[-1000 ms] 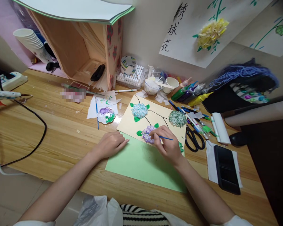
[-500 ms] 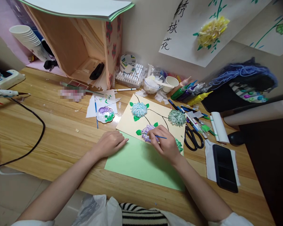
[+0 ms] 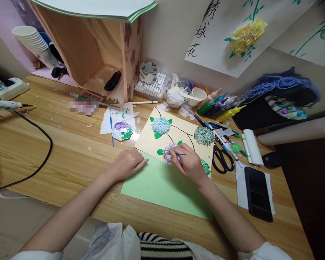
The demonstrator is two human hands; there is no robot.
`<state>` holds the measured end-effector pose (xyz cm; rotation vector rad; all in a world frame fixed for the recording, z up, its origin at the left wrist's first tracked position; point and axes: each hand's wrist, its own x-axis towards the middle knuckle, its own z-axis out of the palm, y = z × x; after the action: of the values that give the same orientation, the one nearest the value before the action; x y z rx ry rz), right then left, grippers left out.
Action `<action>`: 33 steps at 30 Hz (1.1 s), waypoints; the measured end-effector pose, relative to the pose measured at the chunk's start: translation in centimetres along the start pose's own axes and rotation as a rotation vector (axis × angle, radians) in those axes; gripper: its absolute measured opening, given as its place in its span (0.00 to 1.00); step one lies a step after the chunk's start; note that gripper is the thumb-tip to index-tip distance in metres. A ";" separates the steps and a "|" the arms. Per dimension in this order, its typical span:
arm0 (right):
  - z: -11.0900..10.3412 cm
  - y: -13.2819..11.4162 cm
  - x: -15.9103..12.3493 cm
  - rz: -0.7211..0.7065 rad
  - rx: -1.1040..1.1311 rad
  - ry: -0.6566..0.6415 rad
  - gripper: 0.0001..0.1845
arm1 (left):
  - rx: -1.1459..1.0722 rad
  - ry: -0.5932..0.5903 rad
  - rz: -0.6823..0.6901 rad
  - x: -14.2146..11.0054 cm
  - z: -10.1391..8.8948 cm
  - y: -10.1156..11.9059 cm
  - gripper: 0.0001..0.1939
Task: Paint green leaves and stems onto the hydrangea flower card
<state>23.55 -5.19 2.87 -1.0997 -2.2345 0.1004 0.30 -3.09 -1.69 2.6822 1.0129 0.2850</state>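
Note:
My right hand (image 3: 189,164) pinches a thin blue-handled paintbrush (image 3: 181,154) over a raised purple-and-white paper flower (image 3: 169,151); its tip is hard to see behind my fingers. That flower belongs to a cream sheet (image 3: 148,144) with painted black stems and green leaves. A light blue flower (image 3: 160,126), a dark green flower (image 3: 204,135) and a brighter green one (image 3: 205,166), partly behind my hand, are also on it. My left hand (image 3: 127,164) rests palm down by the sheet's lower left corner, thumb stretched out, holding nothing visible. Green paper (image 3: 162,189) lies beneath.
A flower-shaped palette (image 3: 122,130) with purple and green paint sits left of the sheet, beside another blue brush (image 3: 111,128). Black scissors (image 3: 223,159), markers and a black phone-like case (image 3: 258,193) lie right. Paint bottles (image 3: 212,105) and paper cups stand behind.
The brush has tilted in my right hand, its handle now lying closer to level. My left hand stays in place. The whole view has shifted slightly.

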 end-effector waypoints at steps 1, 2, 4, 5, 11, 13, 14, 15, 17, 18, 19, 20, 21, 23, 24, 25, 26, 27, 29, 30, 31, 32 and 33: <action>0.1 0.0 0.0 -0.001 -0.009 0.003 0.06 | 0.001 0.000 -0.002 0.0 0.0 0.0 0.24; 0.1 0.1 0.1 -0.005 -0.016 0.008 0.06 | 0.002 -0.002 -0.003 0.0 0.0 0.0 0.24; 0.2 0.1 0.2 -0.011 -0.023 0.010 0.06 | 0.004 -0.006 -0.004 0.0 0.0 0.0 0.24; 0.3 0.1 0.2 -0.013 -0.024 0.011 0.05 | 0.005 -0.007 -0.005 0.0 0.0 0.0 0.24; 0.5 0.2 0.3 -0.012 -0.014 0.005 0.06 | -0.010 -0.004 -0.011 0.1 0.0 0.0 0.24; 0.6 0.1 0.3 -0.008 -0.009 0.004 0.07 | -0.010 0.000 -0.007 0.1 0.0 0.0 0.24; 0.6 0.1 0.3 -0.007 -0.008 0.002 0.07 | -0.008 0.000 -0.005 0.1 0.0 0.0 0.24; 0.6 0.1 0.3 -0.007 -0.009 0.001 0.07 | -0.005 -0.001 -0.005 0.1 0.1 -0.1 0.24; 0.6 0.1 0.3 -0.007 -0.014 0.000 0.07 | -0.001 -0.005 -0.008 0.1 0.1 -0.1 0.23; 0.6 0.1 0.3 -0.008 -0.015 0.000 0.06 | -0.002 -0.008 -0.011 0.1 0.1 -0.1 0.23; 0.6 0.1 0.3 -0.011 -0.015 0.002 0.06 | -0.005 -0.010 -0.014 0.1 0.2 -0.1 0.23; 0.6 0.1 0.3 -0.013 -0.015 0.004 0.06 | -0.011 -0.010 -0.017 0.0 0.2 -0.1 0.23; 0.6 0.1 0.2 -0.013 -0.013 0.003 0.06 | -0.022 -0.007 -0.018 0.0 0.2 -0.1 0.23; 0.5 0.1 0.2 -0.011 -0.005 0.003 0.06 | -0.047 0.001 -0.019 0.0 0.2 -0.1 0.24; 0.4 0.1 0.1 -0.009 0.000 0.004 0.07 | -0.058 0.006 -0.019 0.0 0.1 -0.1 0.24; 0.4 0.1 0.1 -0.006 0.007 0.008 0.07 | -0.064 0.010 -0.020 0.0 0.1 -0.1 0.24; 0.3 0.1 0.1 -0.002 0.013 0.015 0.07 | -0.067 0.011 -0.021 0.0 0.1 -0.1 0.24; 0.2 0.1 0.1 0.000 0.020 0.023 0.08 | -0.065 0.011 -0.022 0.0 0.1 -0.1 0.24; 0.0 0.1 0.1 -0.001 0.028 0.037 0.08 | -0.057 0.010 -0.021 0.0 0.1 -0.1 0.24; -0.1 0.1 0.1 -0.004 0.027 0.040 0.08 | -0.052 0.010 -0.020 0.0 0.1 -0.1 0.24; -0.1 0.1 0.1 -0.010 0.023 0.040 0.08 | -0.045 0.007 -0.019 0.0 0.1 -0.1 0.24; -0.1 0.0 0.2 -0.017 0.016 0.037 0.08 | -0.037 0.003 -0.019 0.0 0.2 -0.1 0.24; -0.1 0.0 0.2 -0.023 0.007 0.033 0.07 | -0.028 -0.004 -0.018 0.0 0.2 -0.1 0.24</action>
<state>23.53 -5.08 3.03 -1.0635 -2.2155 0.0800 0.27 -3.05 -1.88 2.6457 1.0242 0.2887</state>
